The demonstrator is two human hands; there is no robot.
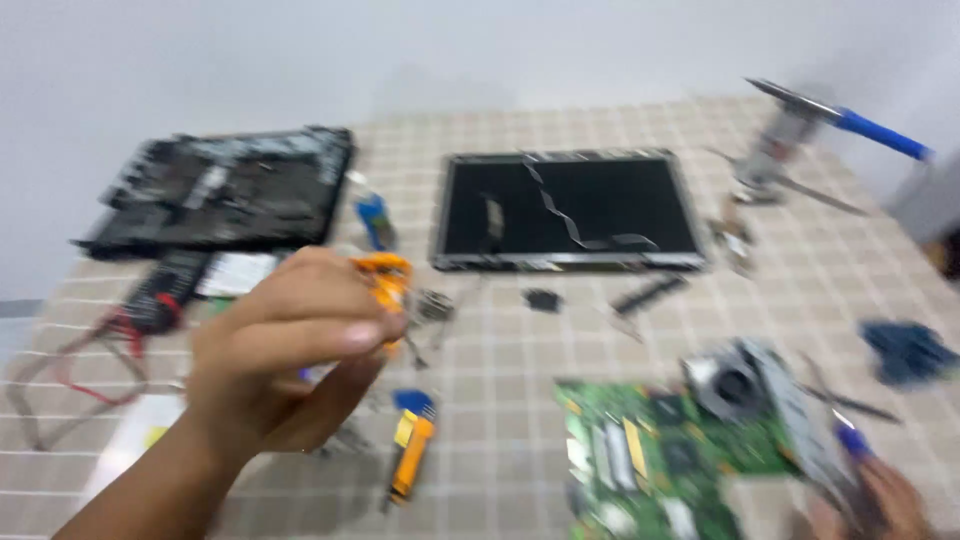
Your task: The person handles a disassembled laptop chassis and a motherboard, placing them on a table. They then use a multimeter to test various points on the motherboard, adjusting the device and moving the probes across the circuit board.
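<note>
My left hand (285, 350) is raised over the checked table, fingers closed around a small orange tool (385, 278) whose top shows past my fingertips. My right hand (880, 500) sits at the bottom right corner, gripping a blue-handled tool (852, 440) against the edge of a green circuit board (660, 455) that carries a round cooling fan (730, 382). The whole view is motion-blurred.
A black laptop base (225, 185) lies at the back left and a dark screen panel (568, 208) with a ribbon cable at the back centre. An orange utility knife (410, 458), a multimeter with red leads (165, 295), a soldering iron stand (790, 140) and a blue cloth (910, 350) lie about.
</note>
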